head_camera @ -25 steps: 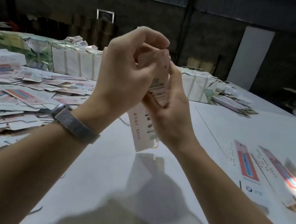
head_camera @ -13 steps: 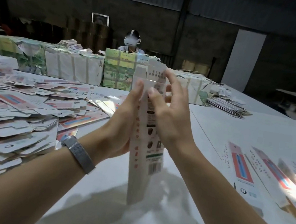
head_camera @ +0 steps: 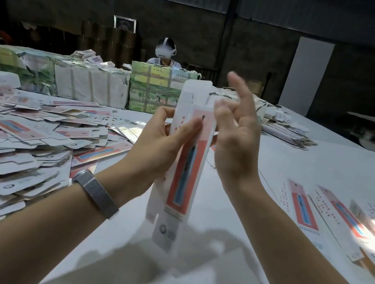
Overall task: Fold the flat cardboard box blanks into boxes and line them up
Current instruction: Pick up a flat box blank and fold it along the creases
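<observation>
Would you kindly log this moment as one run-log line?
step: folding | left hand: grips box upright | right hand: open beside it | folded boxes: right | blanks: left

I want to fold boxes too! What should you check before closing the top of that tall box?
1. Left hand holds the box firmly: ok, thumb and fingers pinch its upper part.
2. Box upright: ok, only slightly tilted.
3. Top flap free to fold: ok, it stands open.
4. Right hand ready: ok, open beside the top.
5. Bottom end closed: cannot tell.
6. Room in the row of finished boxes on the table: ok, bare table beside them.
</observation>
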### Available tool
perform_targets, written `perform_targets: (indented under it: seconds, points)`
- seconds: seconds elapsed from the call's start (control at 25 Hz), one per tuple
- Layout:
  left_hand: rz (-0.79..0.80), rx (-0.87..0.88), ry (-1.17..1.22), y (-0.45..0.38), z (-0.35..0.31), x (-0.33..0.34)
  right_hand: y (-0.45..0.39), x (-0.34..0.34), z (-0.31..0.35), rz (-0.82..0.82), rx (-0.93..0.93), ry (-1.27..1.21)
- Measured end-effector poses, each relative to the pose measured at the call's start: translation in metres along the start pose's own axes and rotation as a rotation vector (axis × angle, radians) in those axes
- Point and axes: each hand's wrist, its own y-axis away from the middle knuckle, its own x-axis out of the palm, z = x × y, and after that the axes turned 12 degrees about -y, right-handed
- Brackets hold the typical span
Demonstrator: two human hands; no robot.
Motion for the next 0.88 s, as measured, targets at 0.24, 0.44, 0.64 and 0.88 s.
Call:
perform_targets:
  seconds: [0.24,0.44,0.64,0.88]
  points:
    - [-0.006,0.080,0.036,0.001,0.001,0.001,0.000,-0.005,-0.008,0.080,-0.088,0.513]
    - [0.070,-0.013,0.114,0.002,-0.001,-0.004,0.001,-0.002,-0.007,0.104,-0.064,0.539]
    - [0.064,-0.058,0.063,0.003,-0.001,-0.005,0.002,-0.001,-0.012,0.086,0.095,0.418]
    - [0.096,-0.051,0.046,0.005,-0.005,-0.001,-0.006,-0.003,-0.006,0.171,0.185,0.372]
